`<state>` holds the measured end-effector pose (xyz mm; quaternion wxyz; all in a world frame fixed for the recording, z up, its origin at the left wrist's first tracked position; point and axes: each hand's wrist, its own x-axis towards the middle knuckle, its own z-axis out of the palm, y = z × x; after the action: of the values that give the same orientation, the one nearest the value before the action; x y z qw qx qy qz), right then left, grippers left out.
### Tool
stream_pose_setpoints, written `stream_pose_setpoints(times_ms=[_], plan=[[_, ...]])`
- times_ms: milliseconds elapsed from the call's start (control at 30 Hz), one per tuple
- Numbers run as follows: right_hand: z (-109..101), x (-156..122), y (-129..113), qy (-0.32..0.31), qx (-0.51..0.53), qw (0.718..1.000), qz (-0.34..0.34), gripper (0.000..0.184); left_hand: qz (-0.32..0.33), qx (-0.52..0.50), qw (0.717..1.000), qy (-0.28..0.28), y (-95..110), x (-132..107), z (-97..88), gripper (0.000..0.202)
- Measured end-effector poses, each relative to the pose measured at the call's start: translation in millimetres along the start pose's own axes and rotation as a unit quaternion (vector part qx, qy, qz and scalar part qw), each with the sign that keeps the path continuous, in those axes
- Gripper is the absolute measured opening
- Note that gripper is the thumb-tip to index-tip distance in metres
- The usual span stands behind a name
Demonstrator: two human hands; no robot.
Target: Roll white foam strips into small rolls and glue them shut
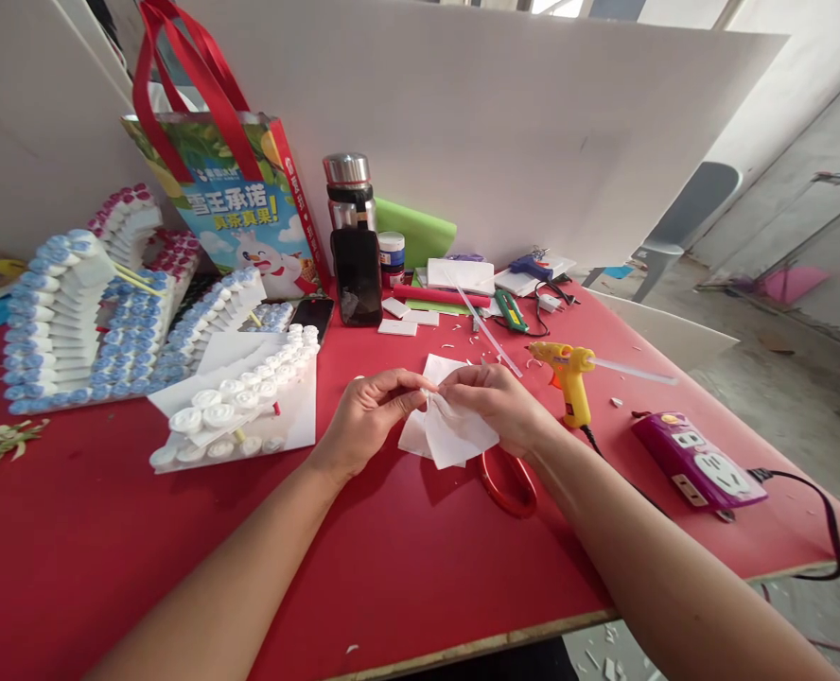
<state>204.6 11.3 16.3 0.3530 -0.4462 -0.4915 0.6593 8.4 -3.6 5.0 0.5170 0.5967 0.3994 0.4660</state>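
Over the middle of the red table, my left hand (370, 416) pinches one gathered edge of a thin white sheet (459, 430), paper or tissue. My right hand (495, 397) grips the same sheet from the other side, with fingers and thumb closed on it. The sheet is creased where the fingertips meet and fans out below them. A red looped handle (509, 484), which looks like part of scissors, lies under my right wrist; the rest of it is hidden. To the left, a white model (232, 402) with rolled white rosettes stands on white board.
Blue-and-white rosette models (65, 322) fill the left side near a printed bag (236, 208). A phone (356, 274) leans on a steel flask (347, 175). At right are a yellow glue gun (568, 374), a purple power strip (696, 463) and trailing cords.
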Motion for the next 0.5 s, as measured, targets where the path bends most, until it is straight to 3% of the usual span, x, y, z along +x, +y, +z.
stream_pose_setpoints(times_ms=[267, 500], plan=[[4.7, -2.9, -3.0, 0.004, 0.037, 0.999, -0.015, 0.027, -0.007, -0.023, 0.999, 0.032, -5.5, 0.8, -0.6, 0.017], [5.6, -3.0, -1.8, 0.015, -0.032, 0.999, -0.011, 0.032, -0.016, -0.012, 0.999, 0.033, -2.3, 0.5, 0.4, 0.020]])
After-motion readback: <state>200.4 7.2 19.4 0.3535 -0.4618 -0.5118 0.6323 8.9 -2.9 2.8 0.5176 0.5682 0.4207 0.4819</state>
